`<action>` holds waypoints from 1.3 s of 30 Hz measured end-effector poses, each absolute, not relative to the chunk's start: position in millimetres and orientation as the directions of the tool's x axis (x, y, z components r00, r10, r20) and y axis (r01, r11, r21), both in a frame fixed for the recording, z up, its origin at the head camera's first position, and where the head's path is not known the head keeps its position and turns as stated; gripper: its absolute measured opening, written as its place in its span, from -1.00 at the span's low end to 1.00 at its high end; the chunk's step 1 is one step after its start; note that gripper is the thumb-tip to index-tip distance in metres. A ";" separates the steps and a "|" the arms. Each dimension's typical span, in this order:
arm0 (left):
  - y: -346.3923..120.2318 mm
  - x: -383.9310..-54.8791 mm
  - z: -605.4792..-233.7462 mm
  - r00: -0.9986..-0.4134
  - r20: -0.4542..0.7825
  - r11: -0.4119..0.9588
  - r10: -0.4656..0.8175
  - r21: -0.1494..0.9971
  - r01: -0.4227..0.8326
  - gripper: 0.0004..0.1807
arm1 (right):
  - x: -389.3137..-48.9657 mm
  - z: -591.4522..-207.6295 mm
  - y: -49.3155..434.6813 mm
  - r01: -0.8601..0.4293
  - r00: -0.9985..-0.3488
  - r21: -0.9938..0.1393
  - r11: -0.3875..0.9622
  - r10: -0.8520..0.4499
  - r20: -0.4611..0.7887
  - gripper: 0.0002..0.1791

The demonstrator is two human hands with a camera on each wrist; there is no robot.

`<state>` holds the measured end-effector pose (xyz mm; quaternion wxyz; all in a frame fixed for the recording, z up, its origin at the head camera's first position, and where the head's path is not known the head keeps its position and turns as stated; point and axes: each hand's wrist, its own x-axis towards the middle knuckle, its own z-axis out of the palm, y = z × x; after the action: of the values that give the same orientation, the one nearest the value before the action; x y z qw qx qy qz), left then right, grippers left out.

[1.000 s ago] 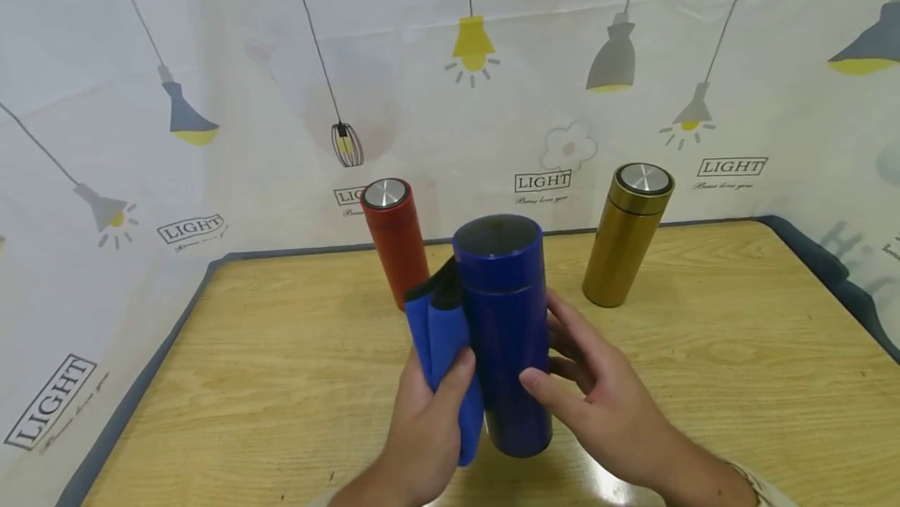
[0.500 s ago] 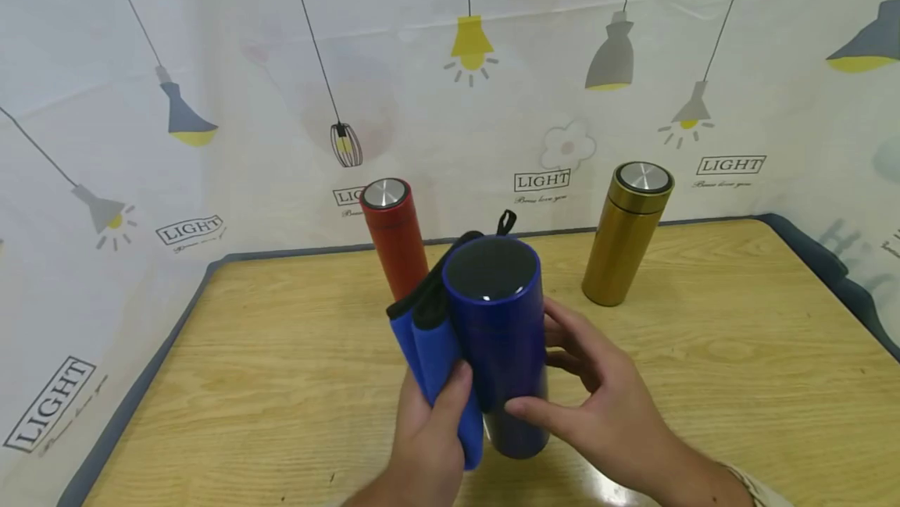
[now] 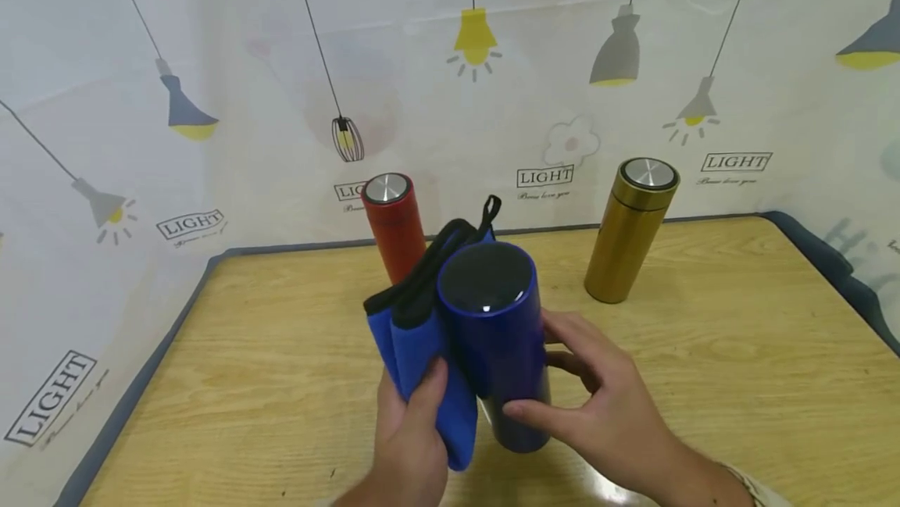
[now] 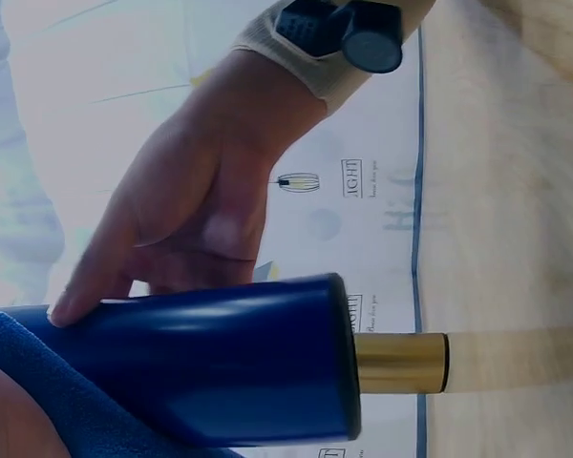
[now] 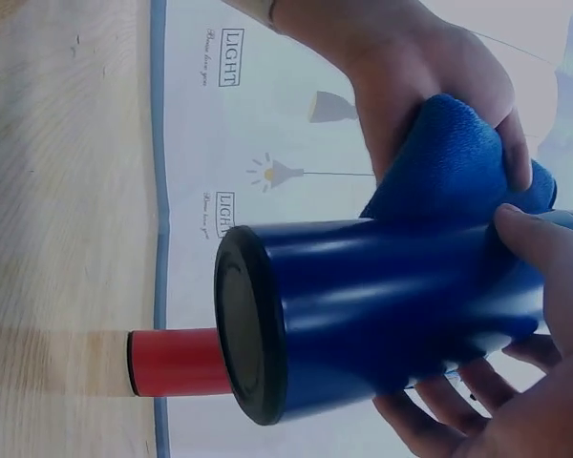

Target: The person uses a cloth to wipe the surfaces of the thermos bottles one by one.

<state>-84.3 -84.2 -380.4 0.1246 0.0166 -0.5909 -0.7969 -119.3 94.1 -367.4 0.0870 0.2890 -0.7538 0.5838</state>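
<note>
My right hand (image 3: pixel 608 405) grips a dark blue vacuum flask (image 3: pixel 509 358) from its right side, thumb in front and fingers behind. The flask is raised off the table, its shiny dark top tipped toward me. Its black base (image 5: pixel 248 324) shows in the right wrist view. My left hand (image 3: pixel 415 437) holds a folded blue cloth (image 3: pixel 422 351) with black edging and a small loop. The cloth lies against the flask's left side, and its thumb presses on the front fold. The left hand's other fingers are mostly hidden behind the cloth in the head view.
A red flask (image 3: pixel 397 233) stands behind the cloth, partly covered by it. To the back right stands a gold flask (image 3: pixel 630 233). Both have silver lids. The wooden table (image 3: pixel 246 382) ends at a white backdrop (image 3: pixel 422 85) printed with lamps.
The flask's top has tilted down toward me and slightly left. The cloth has slid leftward along with my left hand, and its black loop has come into view. Red and gold flasks stayed put.
</note>
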 end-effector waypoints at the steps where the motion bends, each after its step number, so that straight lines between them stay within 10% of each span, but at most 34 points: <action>1: -84.2 -84.1 -380.5 -0.967 0.132 -0.280 -0.217 0.941 0.191 -0.50 | -119.4 -367.5 94.0 -0.538 -0.818 -0.830 0.151 -0.331 0.470 -0.09; 11: -80.3 -81.2 -372.2 -0.986 0.166 -0.245 0.008 0.957 0.158 -0.46 | -120.4 -362.0 96.7 -0.508 -0.852 -0.848 0.151 -0.232 0.469 -0.07; 21: -82.8 -76.7 -371.8 -0.973 0.184 -0.167 -0.139 0.964 0.207 -0.50 | -118.2 -370.1 92.0 -0.514 -0.846 -0.841 0.170 -0.262 0.464 -0.10; 28: -81.5 -80.5 -378.8 -0.923 0.381 -0.235 -0.059 0.893 0.383 -0.51 | -119.2 -366.4 94.9 -0.516 -0.849 -0.837 0.181 -0.241 0.471 -0.07; 39: -78.3 -80.1 -383.8 -0.945 0.319 -0.099 0.076 0.945 0.311 -0.55 | -122.4 -363.9 97.9 -0.583 -0.807 -0.812 -0.011 -0.103 0.581 -0.15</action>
<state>-80.1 -78.3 -383.8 0.0808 -0.1454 -0.6665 -0.7267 -122.4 97.9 -363.9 0.1806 0.2523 -0.6797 0.6647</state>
